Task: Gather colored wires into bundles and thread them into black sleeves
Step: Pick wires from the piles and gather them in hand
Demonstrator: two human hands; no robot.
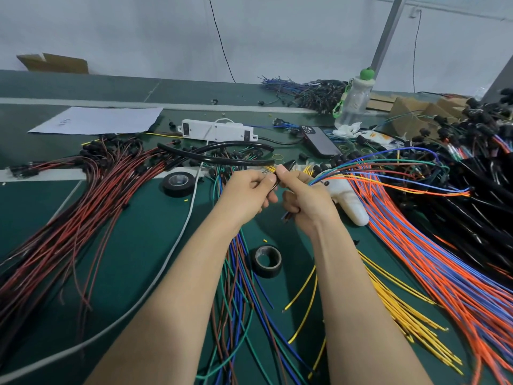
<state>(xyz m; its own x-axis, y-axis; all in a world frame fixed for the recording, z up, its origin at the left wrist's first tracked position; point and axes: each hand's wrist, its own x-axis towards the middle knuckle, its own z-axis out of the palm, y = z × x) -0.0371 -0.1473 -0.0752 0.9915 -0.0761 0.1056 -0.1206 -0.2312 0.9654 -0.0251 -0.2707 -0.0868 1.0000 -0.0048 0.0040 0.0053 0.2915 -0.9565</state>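
the job looks partway through: the left hand (247, 191) pinches the end of a black sleeve (236, 161) and the right hand (304, 202) is curled round a bundle of coloured wires (388, 166), the fingers (281, 173) of both meeting at the sleeve's mouth, so i judge this bundle is only being started in, not yet through. the rest of the sleeve loops away beyond the fingers and the bundle fans off to their right, with short wire ends poking out below the right fingers. a heap of black sleeved bundles (485, 207) far right of the fingers suggests many are done. plenty is left: loose orange and blue wires (416, 254) right of the fingers, yellow wires (402, 301) nearer the person, blue, green and brown wires (236, 287) under the forearms, red wires (83, 207) to the left. what sits inside the held sleeve cannot be told, though yellow tips show beside its mouth; cardboard boxes (410, 115) stand far beyond and right, contents unclear
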